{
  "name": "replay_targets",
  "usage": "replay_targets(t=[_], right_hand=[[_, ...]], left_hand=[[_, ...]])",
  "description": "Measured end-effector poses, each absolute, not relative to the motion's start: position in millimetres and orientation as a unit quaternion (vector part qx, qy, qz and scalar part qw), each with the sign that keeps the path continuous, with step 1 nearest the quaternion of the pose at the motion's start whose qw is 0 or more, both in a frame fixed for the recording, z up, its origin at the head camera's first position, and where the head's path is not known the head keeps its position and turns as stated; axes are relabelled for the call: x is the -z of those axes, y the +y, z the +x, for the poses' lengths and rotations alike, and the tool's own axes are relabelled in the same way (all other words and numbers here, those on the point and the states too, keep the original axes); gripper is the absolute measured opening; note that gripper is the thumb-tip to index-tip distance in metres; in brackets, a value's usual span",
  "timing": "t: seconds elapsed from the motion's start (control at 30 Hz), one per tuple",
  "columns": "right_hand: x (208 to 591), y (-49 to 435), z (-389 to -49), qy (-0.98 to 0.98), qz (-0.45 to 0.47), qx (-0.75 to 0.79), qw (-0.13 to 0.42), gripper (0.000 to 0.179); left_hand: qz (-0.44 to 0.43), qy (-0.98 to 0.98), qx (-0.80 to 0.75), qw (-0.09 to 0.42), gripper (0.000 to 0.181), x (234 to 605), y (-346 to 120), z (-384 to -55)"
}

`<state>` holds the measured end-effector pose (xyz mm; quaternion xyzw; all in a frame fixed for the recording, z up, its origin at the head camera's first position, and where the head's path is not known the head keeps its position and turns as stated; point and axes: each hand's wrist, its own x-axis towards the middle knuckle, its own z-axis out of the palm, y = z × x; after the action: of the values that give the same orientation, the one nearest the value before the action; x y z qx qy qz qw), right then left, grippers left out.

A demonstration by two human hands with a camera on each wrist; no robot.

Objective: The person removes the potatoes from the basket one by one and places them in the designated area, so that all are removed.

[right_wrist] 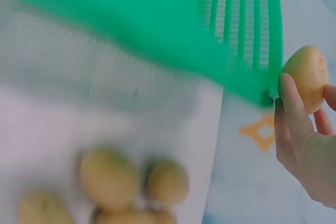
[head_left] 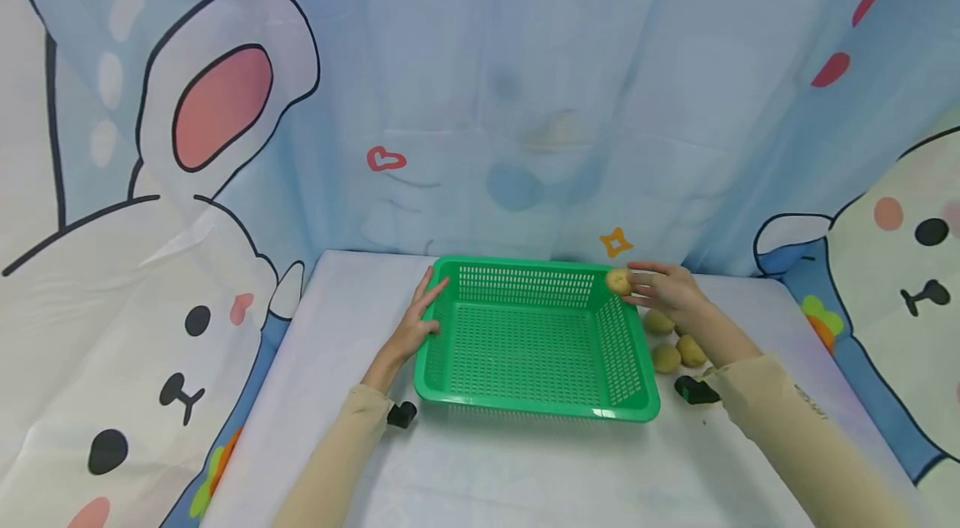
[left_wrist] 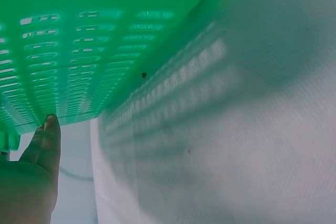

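Observation:
An oblong green plastic basket with slotted walls stands on the table, its inside bare in the head view. My left hand is at its left side, with straight fingers against the slotted outer wall and the thumb at the rim. Over the far right corner, my right hand pinches a pale yellow potato between fingers and thumb. Several more potatoes lie beside the basket's right wall, partly covered by the right forearm in the head view.
The table wears a white cloth. A black object shows by the left sleeve, and a dark green-black one by the right. Behind the table hangs a blue curtain printed with cartoon animals.

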<state>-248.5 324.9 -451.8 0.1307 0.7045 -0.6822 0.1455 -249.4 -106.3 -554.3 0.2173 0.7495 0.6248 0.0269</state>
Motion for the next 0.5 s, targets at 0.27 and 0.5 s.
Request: replay_targets(t=[0.27,0.5], right_hand=[[448,387,-230,0.699,0.189,0.678,0.124,0.059],[471,448,-211,0.647,0.282,0.702,0.101,0.054]], left_hand=[[0.206,0.759,-0.616,0.030,0.091,553,-105,-250],[0.213,0.757,-0.616,0.038,0.088,535,-104,-241]])
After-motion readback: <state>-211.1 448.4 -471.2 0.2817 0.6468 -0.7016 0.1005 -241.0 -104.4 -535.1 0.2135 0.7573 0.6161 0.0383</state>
